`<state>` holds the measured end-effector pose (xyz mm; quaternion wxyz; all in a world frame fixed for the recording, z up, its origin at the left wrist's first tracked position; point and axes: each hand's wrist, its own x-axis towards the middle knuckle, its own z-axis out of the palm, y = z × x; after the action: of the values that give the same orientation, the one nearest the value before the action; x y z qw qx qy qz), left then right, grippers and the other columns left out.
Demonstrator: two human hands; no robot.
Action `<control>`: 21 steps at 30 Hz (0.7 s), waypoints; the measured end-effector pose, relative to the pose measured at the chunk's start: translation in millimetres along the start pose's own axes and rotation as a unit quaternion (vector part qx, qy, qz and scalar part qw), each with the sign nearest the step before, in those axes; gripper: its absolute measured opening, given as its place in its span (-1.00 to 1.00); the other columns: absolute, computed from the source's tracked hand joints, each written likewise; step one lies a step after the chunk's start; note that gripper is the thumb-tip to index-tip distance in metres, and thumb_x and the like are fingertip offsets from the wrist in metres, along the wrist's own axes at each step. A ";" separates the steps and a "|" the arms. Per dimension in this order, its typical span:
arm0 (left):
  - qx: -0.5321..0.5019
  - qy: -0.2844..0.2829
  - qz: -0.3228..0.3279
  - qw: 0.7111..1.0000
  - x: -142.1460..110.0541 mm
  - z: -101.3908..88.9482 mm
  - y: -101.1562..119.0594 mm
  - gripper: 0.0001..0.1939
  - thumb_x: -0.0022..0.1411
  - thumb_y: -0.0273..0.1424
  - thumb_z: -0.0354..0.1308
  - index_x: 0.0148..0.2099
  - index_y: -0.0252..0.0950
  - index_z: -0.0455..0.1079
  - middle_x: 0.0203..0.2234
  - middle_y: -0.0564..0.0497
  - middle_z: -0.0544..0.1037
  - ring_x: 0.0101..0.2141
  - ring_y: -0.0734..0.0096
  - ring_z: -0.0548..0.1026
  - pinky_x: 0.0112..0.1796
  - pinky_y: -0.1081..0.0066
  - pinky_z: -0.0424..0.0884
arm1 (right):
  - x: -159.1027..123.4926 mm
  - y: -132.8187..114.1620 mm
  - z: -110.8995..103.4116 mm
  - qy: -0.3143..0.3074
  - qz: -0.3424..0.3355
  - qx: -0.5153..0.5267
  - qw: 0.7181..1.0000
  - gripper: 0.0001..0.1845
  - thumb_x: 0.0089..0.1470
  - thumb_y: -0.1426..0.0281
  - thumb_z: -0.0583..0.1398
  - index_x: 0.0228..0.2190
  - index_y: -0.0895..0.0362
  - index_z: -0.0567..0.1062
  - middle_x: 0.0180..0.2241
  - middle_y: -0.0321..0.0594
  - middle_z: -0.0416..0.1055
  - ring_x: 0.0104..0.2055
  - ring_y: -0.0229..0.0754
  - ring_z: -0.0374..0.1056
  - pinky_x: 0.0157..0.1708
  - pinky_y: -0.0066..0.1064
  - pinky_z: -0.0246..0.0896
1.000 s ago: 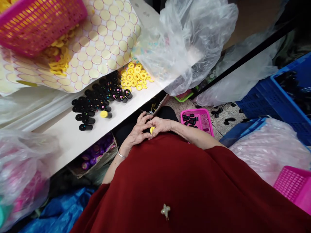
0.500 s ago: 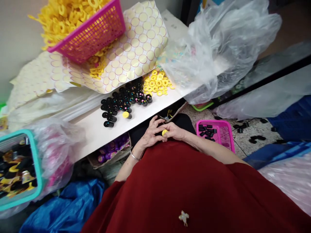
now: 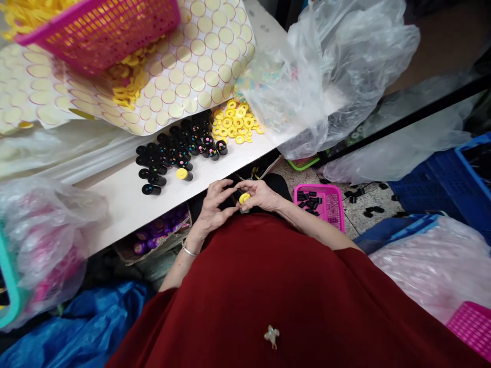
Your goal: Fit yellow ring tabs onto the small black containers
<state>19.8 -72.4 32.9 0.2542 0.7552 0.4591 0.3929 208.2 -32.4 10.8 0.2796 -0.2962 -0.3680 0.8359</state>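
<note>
Above my lap, at the front edge of the white bench (image 3: 126, 209), a small piece with a round yellow top (image 3: 244, 198) sits between my hands. My right hand (image 3: 261, 197) pinches it between thumb and fingers. My left hand (image 3: 215, 205) reaches in from the other side, thumb and fingers apart, their tips close to the piece's left edge. Whatever lies under the yellow top is hidden. On the bench, several black tubes (image 3: 151, 189) stand grouped, some with coloured bits inside. One nearby tube has a yellow top (image 3: 182, 174). Loose yellow rings (image 3: 238, 122) lie behind them.
A pink basket (image 3: 115, 36) of yellow pieces rests on sheets of round stickers (image 3: 192, 66). Clear plastic bags (image 3: 318, 76) cover the right end. Below stand a box of purple items (image 3: 153, 237) and a pink basket (image 3: 333, 204) with black parts.
The view has shifted, so the bench and hands appear further left. My left hand has opened its fingers and drawn back slightly from the yellow-topped piece, which stays in my right hand.
</note>
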 end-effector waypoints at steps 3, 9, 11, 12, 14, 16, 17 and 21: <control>0.020 -0.038 0.024 0.999 3.7 14.9 2.7 -0.60 0.17 -0.08 0.13 -0.09 -0.24 0.49 -0.08 -0.14 0.46 -0.01 0.19 0.34 0.01 0.10 0.33 | -2.1 0.4 4.8 -0.013 -0.010 0.003 1.000 -0.39 -0.50 0.55 0.45 -0.27 0.18 0.46 -0.36 -0.37 0.42 -0.37 -0.36 0.38 -0.42 -0.57 0.31; -0.026 -0.052 0.012 0.998 6.5 18.5 -3.3 -0.57 0.11 -0.03 0.17 -0.10 -0.22 0.50 -0.07 -0.11 0.45 0.05 0.15 0.30 0.08 0.06 0.26 | -9.1 1.2 0.7 -0.109 0.048 0.093 0.988 -0.48 -0.21 0.20 0.41 -0.22 0.20 0.46 -0.37 -0.35 0.34 -0.37 -0.39 0.33 -0.29 -0.46 0.40; -0.047 -0.054 0.005 0.997 6.6 16.0 -4.3 -0.58 0.09 -0.05 0.20 -0.10 -0.21 0.50 -0.07 -0.11 0.46 0.07 0.14 0.30 0.09 0.03 0.25 | -10.2 2.6 -2.7 -0.139 0.069 0.141 0.978 -0.43 -0.15 0.09 0.35 -0.18 0.19 0.42 -0.31 -0.30 0.35 -0.30 -0.33 0.37 -0.19 -0.31 0.43; -0.058 -0.055 0.002 0.997 6.5 14.8 -4.5 -0.58 0.09 -0.06 0.21 -0.10 -0.20 0.50 -0.07 -0.11 0.47 0.07 0.14 0.30 0.09 0.01 0.24 | -10.3 3.3 -4.1 -0.150 0.077 0.155 0.974 -0.42 -0.12 0.06 0.33 -0.16 0.19 0.41 -0.29 -0.28 0.36 -0.26 -0.30 0.38 -0.16 -0.27 0.43; -0.079 -0.055 -0.004 0.995 6.4 12.7 -4.7 -0.59 0.08 -0.07 0.22 -0.11 -0.20 0.50 -0.07 -0.12 0.47 0.08 0.12 0.29 0.10 -0.02 0.23 | -10.0 4.5 -5.6 -0.166 0.091 0.167 0.968 -0.41 -0.06 0.01 0.27 -0.14 0.19 0.39 -0.26 -0.23 0.38 -0.21 -0.26 0.39 -0.15 -0.23 0.43; -0.098 -0.059 -0.009 0.993 6.4 11.2 -4.7 -0.61 0.07 -0.08 0.23 -0.12 -0.21 0.51 -0.06 -0.12 0.47 0.09 0.12 0.29 0.10 -0.03 0.22 | -9.6 5.2 -5.4 -0.176 0.103 0.171 0.964 -0.41 -0.03 0.00 0.24 -0.13 0.19 0.38 -0.25 -0.20 0.40 -0.18 -0.22 0.40 -0.17 -0.21 0.44; -0.105 -0.063 -0.009 0.992 6.5 10.8 -4.6 -0.61 0.06 -0.09 0.24 -0.13 -0.21 0.51 -0.05 -0.12 0.47 0.09 0.11 0.29 0.10 -0.04 0.22 | -9.4 5.5 -4.9 -0.174 0.104 0.171 0.964 -0.43 -0.04 0.03 0.26 -0.13 0.20 0.38 -0.26 -0.20 0.41 -0.18 -0.21 0.41 -0.17 -0.22 0.45; -0.108 -0.094 -0.017 0.990 7.1 12.5 -3.7 -0.58 0.07 -0.09 0.24 -0.07 -0.20 0.49 -0.05 -0.12 0.45 0.10 0.12 0.28 0.11 -0.04 0.22 | -8.4 6.1 -3.4 -0.141 0.093 0.149 0.974 -0.52 -0.12 0.27 0.38 -0.17 0.22 0.42 -0.37 -0.32 0.41 -0.32 -0.30 0.45 -0.21 -0.36 0.46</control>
<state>30.2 -64.7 25.6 0.3828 0.7493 0.4008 0.3625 214.6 -40.1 6.6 0.1873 -0.1628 -0.2459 0.9370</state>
